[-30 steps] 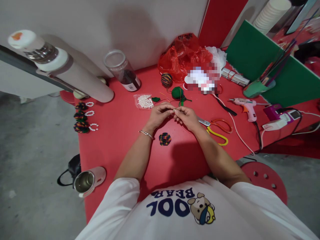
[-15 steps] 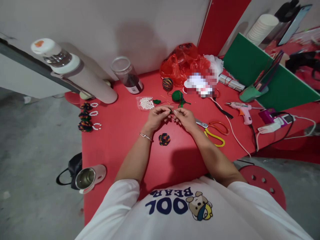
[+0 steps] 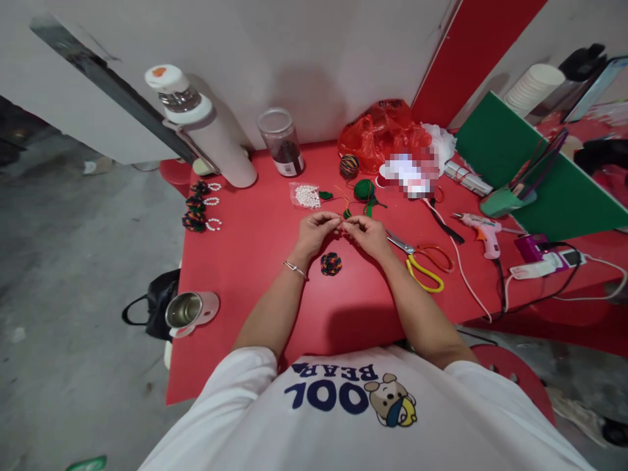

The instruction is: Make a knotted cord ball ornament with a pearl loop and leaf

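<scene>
My left hand [image 3: 316, 233] and my right hand [image 3: 367, 233] meet above the table, thumbs and fingertips pinched close together. Between them is what looks like a thin strand of yarn, mostly covered by the fingers. A small green piece [image 3: 347, 214] shows just beyond the fingertips; whether it is held or lies on the table I cannot tell. Nearer my body lies a round multicoloured yarn flower [image 3: 331, 263]. Past the hands are a green yarn ball [image 3: 364, 190], a multicoloured yarn ball [image 3: 348, 166], a green leaf-shaped piece [image 3: 325, 195] and a bag of white beads [image 3: 308, 196].
Scissors [image 3: 417, 255] and a pink glue gun [image 3: 483, 232] with cords lie right. Yarn pieces with bead loops [image 3: 195, 220] line the left side, near a tall bottle [image 3: 220, 147] and a mug [image 3: 203, 307]. A jar [image 3: 284, 147] and red plastic bag [image 3: 383, 134] stand behind.
The camera view has shifted, so the table items appear farther right. The small dark green piece seen between my fingers earlier now shows beyond the fingertips. Both hands stay pinched together.
</scene>
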`<state>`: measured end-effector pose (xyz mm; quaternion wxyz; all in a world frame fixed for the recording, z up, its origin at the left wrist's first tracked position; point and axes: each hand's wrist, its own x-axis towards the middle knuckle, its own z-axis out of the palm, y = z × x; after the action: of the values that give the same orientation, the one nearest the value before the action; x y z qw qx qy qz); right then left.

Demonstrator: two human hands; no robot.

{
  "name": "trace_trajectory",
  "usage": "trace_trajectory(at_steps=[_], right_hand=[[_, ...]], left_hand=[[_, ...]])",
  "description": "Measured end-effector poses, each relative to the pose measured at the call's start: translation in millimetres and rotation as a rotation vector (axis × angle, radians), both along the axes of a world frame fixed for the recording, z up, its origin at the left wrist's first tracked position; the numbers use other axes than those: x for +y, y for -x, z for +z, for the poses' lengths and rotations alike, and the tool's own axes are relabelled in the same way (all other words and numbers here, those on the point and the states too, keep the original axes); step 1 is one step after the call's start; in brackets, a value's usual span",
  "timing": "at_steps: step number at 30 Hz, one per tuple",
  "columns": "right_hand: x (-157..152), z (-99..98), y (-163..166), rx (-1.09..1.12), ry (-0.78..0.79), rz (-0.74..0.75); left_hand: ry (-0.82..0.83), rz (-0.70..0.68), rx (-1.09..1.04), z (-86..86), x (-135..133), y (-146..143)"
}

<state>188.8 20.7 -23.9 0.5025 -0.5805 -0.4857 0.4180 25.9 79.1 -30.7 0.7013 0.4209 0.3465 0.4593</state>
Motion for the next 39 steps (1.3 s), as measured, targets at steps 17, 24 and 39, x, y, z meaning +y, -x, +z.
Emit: trace_trajectory(at_steps=[17, 24, 39], right_hand=[[-18, 22.4, 20, -0.207, -0.356, -0.097], [-20, 24.4, 21, -0.239, -0.352, -0.104], [-20, 23.1, 17, -0.216, -0.343, -0.079]], left_hand=[[0.168, -0.144, -0.237, 1.4, 4, 5], [0.133, -0.172, -0.219, 1.8, 3, 3], [0.114, -0.186, -0.169, 6.4, 2, 3]])
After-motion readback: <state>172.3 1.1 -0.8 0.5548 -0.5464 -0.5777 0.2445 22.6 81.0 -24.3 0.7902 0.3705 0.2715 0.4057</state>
